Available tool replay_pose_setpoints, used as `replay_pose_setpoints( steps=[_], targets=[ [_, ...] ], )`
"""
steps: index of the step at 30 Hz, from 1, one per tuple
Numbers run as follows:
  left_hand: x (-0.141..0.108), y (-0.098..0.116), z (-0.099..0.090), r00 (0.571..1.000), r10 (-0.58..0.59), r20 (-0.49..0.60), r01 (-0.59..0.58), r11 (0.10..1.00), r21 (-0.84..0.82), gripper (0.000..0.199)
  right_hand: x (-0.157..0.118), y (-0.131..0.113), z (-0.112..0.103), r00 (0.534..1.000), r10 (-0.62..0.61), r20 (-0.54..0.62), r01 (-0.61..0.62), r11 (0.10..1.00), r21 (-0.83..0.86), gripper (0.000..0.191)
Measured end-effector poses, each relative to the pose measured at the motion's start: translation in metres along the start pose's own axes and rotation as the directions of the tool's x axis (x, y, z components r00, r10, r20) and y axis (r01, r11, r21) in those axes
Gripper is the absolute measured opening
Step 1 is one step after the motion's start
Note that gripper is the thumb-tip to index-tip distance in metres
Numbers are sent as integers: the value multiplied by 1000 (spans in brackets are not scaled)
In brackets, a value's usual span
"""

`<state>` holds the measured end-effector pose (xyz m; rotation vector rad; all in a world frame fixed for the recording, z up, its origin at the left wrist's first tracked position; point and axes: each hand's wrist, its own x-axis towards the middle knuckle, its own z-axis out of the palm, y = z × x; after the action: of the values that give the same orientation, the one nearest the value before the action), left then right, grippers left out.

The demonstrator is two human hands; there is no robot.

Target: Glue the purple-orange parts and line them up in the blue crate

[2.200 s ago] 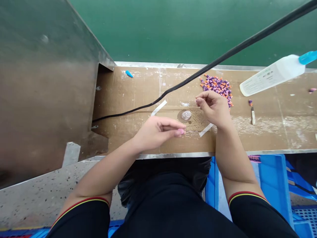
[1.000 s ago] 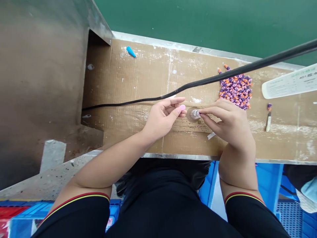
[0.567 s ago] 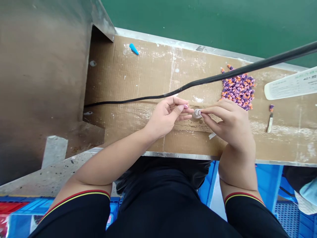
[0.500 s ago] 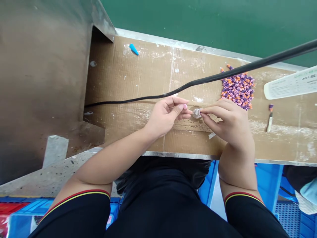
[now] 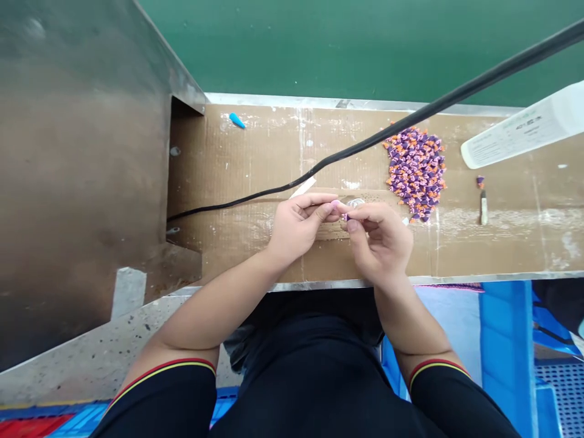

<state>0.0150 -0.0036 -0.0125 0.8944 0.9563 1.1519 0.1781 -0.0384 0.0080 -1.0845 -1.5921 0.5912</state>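
Flattened cardboard (image 5: 264, 158) covers the bench, marked with glossy smears; a green panel (image 5: 319, 48) stands at twelve o'clock from the hands and a metal housing (image 5: 91, 170) at nine. A black cable (image 5: 337, 156) crosses from nine to two. A purple-and-orange pile (image 5: 417, 173) lies at two o'clock, a white bottle (image 5: 524, 126) farther out, a blue cap (image 5: 236, 120) at ten. The left hand (image 5: 294, 226), thumb and finger pinched together, grips a pink piece (image 5: 335, 205); the right hand (image 5: 383, 240) pinches a purple piece (image 5: 347, 217) just beside it, at four; contact between them is unclear.
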Motion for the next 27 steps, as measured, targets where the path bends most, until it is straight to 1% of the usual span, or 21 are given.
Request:
replay_pose_setpoints(
  steps=[2,5,8,12,16,18,20,23,25,27],
  targets=[
    [-1,1,0,999,48,13,-48,998,27,36,-10,3,10,997,-5,-78,8,999,39,17],
    [-1,1,0,994,98,41,-100,995,26,35,-18,7,20,992,6,-130,5,997,81,15],
    [0,0,-1,991,110,71,-110,994,0,38,-22,9,26,986,6,-164,9,996,92,12],
    [0,-1,-2,991,103,86,-104,995,9,31,-23,11,29,979,14,-204,12,992,125,9],
    [0,-1,-2,998,58,39,-60,997,53,33,-24,13,29,976,52,-212,-19,988,155,6],
    [1,-1,0,1000,14,12,-14,1000,2,35,-24,13,29,973,67,-222,-33,987,156,7],
    [1,0,3,999,-41,-2,40,996,-84,36,-24,13,28,966,58,-254,-31,994,109,8],
    [0,1,6,994,-108,19,110,976,-186,32,-22,12,29,951,31,-309,-28,1000,14,7],
    [-1,1,7,992,-120,31,124,970,-209,31,-21,13,29,944,20,-329,-23,1000,-5,8],
    [-3,0,8,995,-102,24,104,975,-197,30,-21,13,30,942,12,-337,-21,1000,-23,10]
  ],
)
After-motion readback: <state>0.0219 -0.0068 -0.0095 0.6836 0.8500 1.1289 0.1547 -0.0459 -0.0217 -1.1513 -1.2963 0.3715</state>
